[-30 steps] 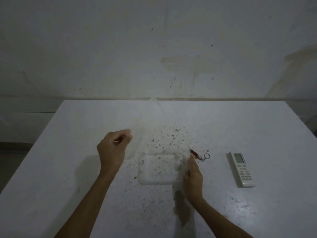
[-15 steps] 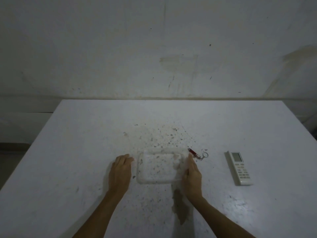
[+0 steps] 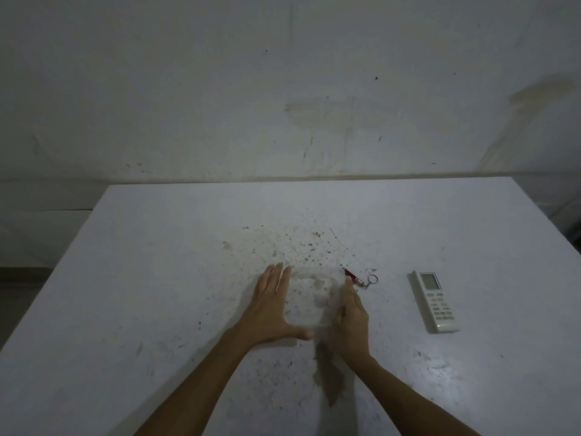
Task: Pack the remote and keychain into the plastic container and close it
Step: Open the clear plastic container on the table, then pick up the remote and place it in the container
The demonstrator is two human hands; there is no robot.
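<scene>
Your left hand (image 3: 272, 306) lies flat and spread against the left side of the clear plastic container (image 3: 311, 297), thumb stretched along its near edge, holding nothing closed. Your right hand (image 3: 352, 316) presses its straight fingers to the container's right side; together both hands hold the container between them on the white table (image 3: 157, 278). The red keychain (image 3: 358, 280) lies just beside your right fingertips. The white remote (image 3: 435, 302) rests further right, well apart.
</scene>
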